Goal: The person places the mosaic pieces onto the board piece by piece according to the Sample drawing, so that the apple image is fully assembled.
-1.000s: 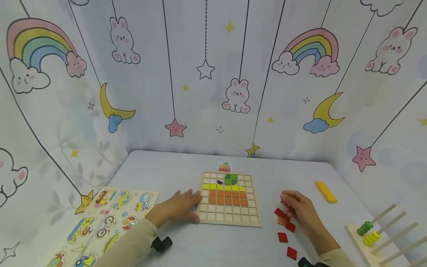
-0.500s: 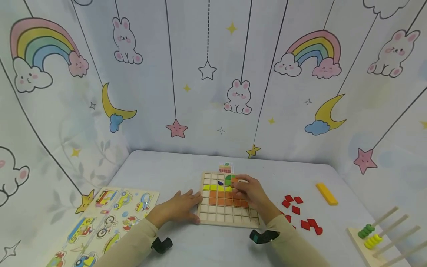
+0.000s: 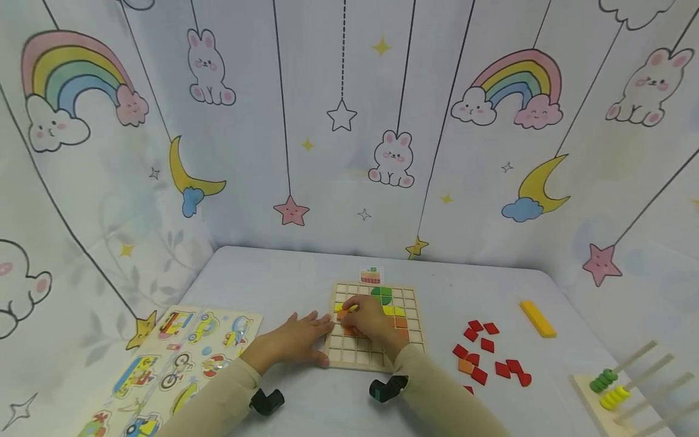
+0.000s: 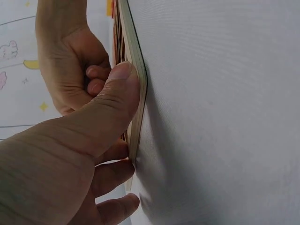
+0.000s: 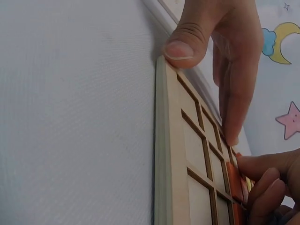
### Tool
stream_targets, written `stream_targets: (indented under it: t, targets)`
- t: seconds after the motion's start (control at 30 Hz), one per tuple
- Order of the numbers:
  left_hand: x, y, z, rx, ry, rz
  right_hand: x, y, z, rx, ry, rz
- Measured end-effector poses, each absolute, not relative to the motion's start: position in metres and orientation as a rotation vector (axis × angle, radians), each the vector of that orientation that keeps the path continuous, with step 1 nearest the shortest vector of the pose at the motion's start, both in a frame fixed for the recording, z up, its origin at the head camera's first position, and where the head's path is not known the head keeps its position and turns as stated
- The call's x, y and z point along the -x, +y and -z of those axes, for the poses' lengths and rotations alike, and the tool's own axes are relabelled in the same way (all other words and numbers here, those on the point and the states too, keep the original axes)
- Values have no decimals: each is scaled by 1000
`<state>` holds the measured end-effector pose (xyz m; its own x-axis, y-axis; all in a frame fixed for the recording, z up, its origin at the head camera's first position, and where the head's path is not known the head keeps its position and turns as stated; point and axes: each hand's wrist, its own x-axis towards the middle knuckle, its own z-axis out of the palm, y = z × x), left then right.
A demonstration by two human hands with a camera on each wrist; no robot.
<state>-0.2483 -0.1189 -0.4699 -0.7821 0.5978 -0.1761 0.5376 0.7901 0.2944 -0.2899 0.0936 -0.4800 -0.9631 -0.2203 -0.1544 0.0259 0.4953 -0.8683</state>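
My left hand point(image 3: 292, 341) lies along the left side of a wooden grid board point(image 3: 377, 359). In the left wrist view its thumb point(image 4: 119, 89) presses the board's near corner, and the other fingers touch the side edge. Over the board's left part, my right hand point(image 3: 374, 321) pinches a small orange tile point(image 3: 342, 315) between thumb and fingertips, at the yellow row. Green pieces point(image 3: 382, 295), yellow pieces point(image 3: 394, 311) and orange tiles point(image 3: 401, 328) fill some squares; my right hand hides several. A picture card point(image 3: 371, 276) lies behind the board.
Several red tiles point(image 3: 488, 345) and an orange tile point(image 3: 465, 366) are scattered right of the board. Farther right are a yellow bar point(image 3: 537, 318) and a peg stand point(image 3: 606, 406) with green and yellow beads. Picture puzzle boards point(image 3: 188, 346) lie at the left.
My right hand has left the loose tiles at the right and crossed leftward over the board, past the green pieces, carrying an orange tile. My left hand has stayed at the board's edge.
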Motion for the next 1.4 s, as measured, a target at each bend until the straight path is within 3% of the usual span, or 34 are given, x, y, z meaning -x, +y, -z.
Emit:
stream_targets:
  t: [0.8,0.93,1.2,1.4]
  targets:
    - [250,-116,466,-857,2687,-349,282,97,482,214,2652,1354]
    - [251,-113,467,-848,2689,-332,273,136,475,146,2523,1576]
    - [249,-114,467,-825,2689,-359,226,271,442,-311,1907,2220]
    - [248,-117,468,-818,2698,-363,185,328,452,-475,2000,2037]
